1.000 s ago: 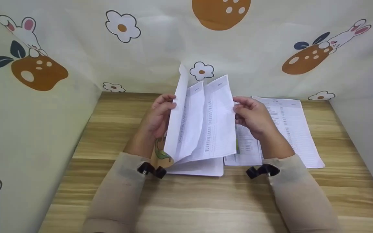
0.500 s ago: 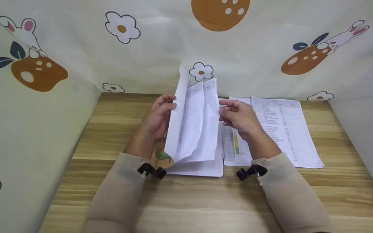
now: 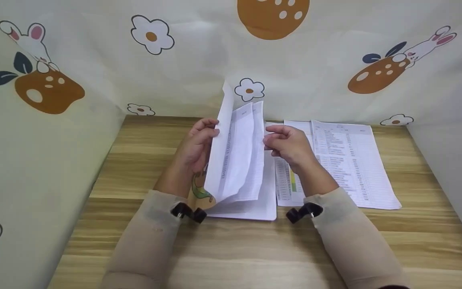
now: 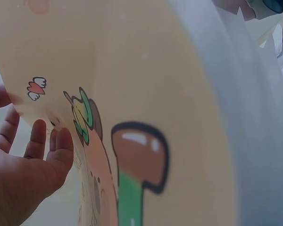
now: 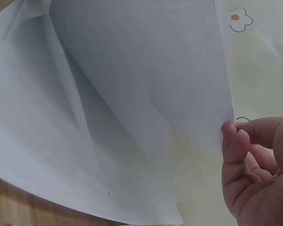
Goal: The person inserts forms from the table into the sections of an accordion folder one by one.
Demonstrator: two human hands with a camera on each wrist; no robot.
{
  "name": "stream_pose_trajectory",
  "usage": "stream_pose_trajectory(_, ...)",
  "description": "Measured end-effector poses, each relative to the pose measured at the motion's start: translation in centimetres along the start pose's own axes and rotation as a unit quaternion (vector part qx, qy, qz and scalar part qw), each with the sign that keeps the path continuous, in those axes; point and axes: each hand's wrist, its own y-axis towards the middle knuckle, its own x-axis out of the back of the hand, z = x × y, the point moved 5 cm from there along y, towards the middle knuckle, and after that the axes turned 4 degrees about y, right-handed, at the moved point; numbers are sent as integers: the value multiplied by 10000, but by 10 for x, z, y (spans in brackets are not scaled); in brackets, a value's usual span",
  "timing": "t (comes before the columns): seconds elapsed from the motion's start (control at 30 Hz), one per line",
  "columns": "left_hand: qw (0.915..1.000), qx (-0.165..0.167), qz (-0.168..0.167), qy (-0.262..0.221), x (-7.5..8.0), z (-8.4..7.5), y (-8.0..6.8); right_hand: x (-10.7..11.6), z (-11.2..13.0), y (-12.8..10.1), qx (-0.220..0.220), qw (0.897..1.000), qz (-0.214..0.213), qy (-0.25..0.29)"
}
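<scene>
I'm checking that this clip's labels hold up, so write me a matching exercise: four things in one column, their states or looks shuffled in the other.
1. Left hand
2. Right hand
3. Papers at right
4. Tabletop

A. Pinching the edge of a white page
B. Wood-grained
C. Gripping the tan cover with cartoon prints
D. Lying flat, covered in print

Pairs: 1-C; 2-A; 3-D; 4-B

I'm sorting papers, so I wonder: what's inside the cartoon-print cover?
Inside the cover, printed sheets show, one pinched by the right hand, with a white panel below. Overlapping sheets hide their inner parts, so their number and anything deeper cannot be seen.
</scene>
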Motion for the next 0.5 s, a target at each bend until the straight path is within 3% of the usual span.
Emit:
stream_pose_trajectory(0.33,9999,-32,-125,60,2,0,0,-6,0,1,64,9996,41,-278)
stream_pose_trajectory(0.5,9999,-32,-132,41,3,0,1,-1,-1,0,147,9997,27,-172)
